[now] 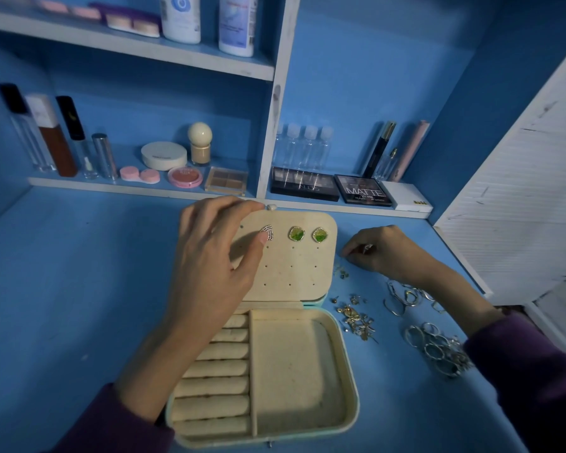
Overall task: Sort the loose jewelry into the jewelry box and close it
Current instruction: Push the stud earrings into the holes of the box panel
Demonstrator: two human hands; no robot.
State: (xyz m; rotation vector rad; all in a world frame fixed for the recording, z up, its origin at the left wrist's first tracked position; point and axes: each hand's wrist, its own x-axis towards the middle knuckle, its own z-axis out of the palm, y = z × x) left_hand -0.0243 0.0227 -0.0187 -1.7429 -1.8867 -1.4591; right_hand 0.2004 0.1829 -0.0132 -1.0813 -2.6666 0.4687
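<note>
Blue desk (79, 289): left hand (216, 253) clasps earring panel (294, 273), thumb on silver earring (268, 231); right hand (383, 250) pinches small silver piece (367, 247).

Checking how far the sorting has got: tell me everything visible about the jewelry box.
The jewelry box lies open on the table, its shell pale teal, its lining cream. The lid panel, perforated, carries two green studs and one silver stud. The base has ring rolls left, an empty-looking tray right. The left hand grips the panel's top edge, thumb on the silver stud.
</note>
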